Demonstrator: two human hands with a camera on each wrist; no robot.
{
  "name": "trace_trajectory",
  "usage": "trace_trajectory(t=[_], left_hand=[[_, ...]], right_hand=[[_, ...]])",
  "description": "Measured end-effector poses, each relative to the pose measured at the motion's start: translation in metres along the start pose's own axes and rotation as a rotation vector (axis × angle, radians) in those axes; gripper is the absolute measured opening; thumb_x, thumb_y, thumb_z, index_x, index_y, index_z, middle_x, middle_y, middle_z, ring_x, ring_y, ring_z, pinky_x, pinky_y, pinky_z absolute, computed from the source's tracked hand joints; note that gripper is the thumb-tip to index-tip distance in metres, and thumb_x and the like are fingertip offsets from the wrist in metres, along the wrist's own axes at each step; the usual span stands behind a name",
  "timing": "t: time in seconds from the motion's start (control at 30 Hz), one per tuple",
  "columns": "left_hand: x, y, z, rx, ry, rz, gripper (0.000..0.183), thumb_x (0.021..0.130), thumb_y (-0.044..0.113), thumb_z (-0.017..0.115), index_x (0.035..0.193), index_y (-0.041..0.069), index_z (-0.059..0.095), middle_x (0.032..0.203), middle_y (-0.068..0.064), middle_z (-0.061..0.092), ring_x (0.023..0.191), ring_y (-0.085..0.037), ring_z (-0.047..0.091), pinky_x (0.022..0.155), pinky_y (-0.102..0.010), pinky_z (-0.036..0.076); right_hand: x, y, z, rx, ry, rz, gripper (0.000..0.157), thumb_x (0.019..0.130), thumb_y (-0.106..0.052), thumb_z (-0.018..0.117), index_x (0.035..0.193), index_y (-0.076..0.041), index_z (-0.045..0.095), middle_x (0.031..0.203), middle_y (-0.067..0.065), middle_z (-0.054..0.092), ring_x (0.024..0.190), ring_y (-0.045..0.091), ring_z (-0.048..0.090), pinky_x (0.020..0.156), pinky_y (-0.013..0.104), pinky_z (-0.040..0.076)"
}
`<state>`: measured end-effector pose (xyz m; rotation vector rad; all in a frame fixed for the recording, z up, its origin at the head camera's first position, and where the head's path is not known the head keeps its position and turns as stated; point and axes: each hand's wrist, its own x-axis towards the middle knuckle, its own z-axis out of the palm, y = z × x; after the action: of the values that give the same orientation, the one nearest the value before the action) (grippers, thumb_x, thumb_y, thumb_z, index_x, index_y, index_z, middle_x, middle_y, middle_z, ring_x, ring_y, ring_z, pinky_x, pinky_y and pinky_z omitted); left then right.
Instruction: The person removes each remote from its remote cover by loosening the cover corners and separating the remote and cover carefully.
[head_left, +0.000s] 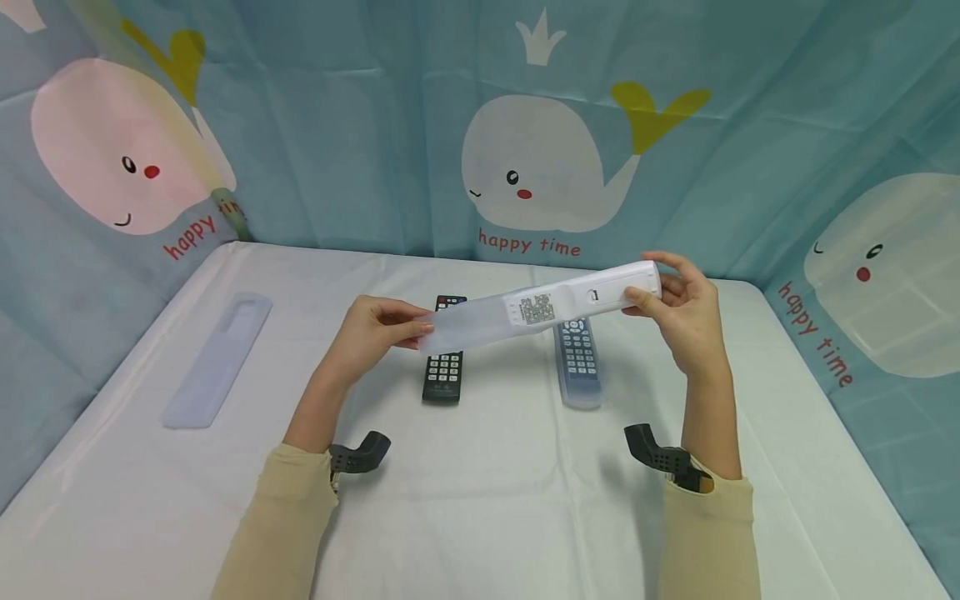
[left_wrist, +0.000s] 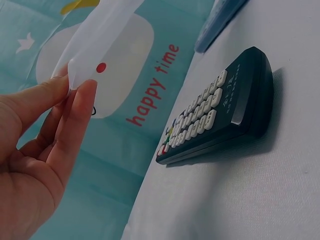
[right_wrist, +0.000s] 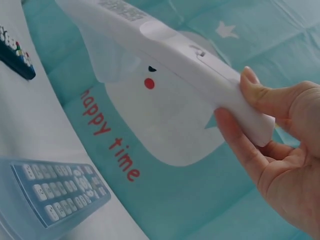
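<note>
Between the two hands a white remote control [head_left: 611, 287] is held up over the table, back side showing, with a QR code label. Its left part sits inside a translucent silicone sleeve [head_left: 472, 323]. My left hand [head_left: 372, 332] pinches the closed-looking end of the sleeve between thumb and fingers. At the opposite end, my right hand [head_left: 686, 312] grips the bare end of the remote, thumb on its back. In the right wrist view the white remote [right_wrist: 200, 70] slants up from the right hand [right_wrist: 280, 135], with the sleeve [right_wrist: 107, 55] hanging loose around its far part.
A black remote [head_left: 442, 379] lies on the white table under the sleeve. To its right is a remote in a bluish translucent cover [head_left: 580, 367]. Another translucent sleeve [head_left: 217, 362] lies flat at the left. A whale-print curtain [head_left: 360, 125] hangs behind the table.
</note>
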<state>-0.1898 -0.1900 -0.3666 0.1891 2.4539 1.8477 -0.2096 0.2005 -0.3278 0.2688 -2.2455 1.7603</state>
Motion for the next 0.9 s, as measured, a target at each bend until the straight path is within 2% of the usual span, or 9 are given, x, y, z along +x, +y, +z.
trace_trajectory(t=[0.17,0.4,0.67,0.8,0.9], left_hand=[[-0.001,0.0,0.002,0.022,-0.026,0.008,0.031,0.096,0.005,0.078,0.123,-0.007,0.074,0.103,-0.015,0.074,0.08,-0.009,0.069,0.077,-0.024,0.063],[0.002,-0.001,0.005,0.025,-0.089,0.022,0.03,0.096,0.004,0.076,0.125,-0.006,0.072,0.097,-0.01,0.066,0.082,-0.012,0.072,0.081,-0.032,0.065],[0.001,0.0,0.012,0.036,-0.117,0.007,0.032,0.096,0.006,0.076,0.126,-0.005,0.07,0.1,-0.011,0.07,0.081,-0.014,0.073,0.084,-0.038,0.065],[0.002,0.0,0.019,0.065,-0.133,0.004,0.032,0.097,0.009,0.077,0.127,-0.003,0.072,0.104,-0.012,0.073,0.08,-0.014,0.071,0.084,-0.046,0.064],[0.003,0.001,0.024,0.094,-0.132,0.009,0.033,0.096,0.01,0.077,0.126,-0.002,0.073,0.105,-0.013,0.074,0.08,-0.013,0.07,0.079,-0.04,0.063]], right_hand=[[0.0,-0.001,0.002,-0.021,0.022,0.013,0.052,0.096,0.003,0.074,0.146,-0.001,0.058,0.114,-0.002,0.066,0.095,0.006,0.071,0.076,0.02,0.062],[0.0,-0.003,0.006,0.051,0.077,-0.011,0.05,0.096,0.005,0.073,0.144,-0.005,0.062,0.117,0.002,0.067,0.096,0.014,0.069,0.078,0.019,0.062],[0.0,-0.005,0.01,0.094,0.111,-0.028,0.049,0.096,0.007,0.071,0.143,-0.009,0.065,0.121,0.008,0.065,0.099,0.019,0.067,0.079,0.019,0.062],[0.0,-0.005,0.014,0.069,0.108,-0.063,0.051,0.096,0.008,0.071,0.143,-0.009,0.065,0.12,0.004,0.067,0.096,0.018,0.067,0.078,0.019,0.062],[0.0,-0.004,0.017,0.039,0.106,-0.096,0.052,0.095,0.01,0.071,0.144,-0.005,0.063,0.116,-0.001,0.069,0.091,0.017,0.066,0.077,0.019,0.061]])
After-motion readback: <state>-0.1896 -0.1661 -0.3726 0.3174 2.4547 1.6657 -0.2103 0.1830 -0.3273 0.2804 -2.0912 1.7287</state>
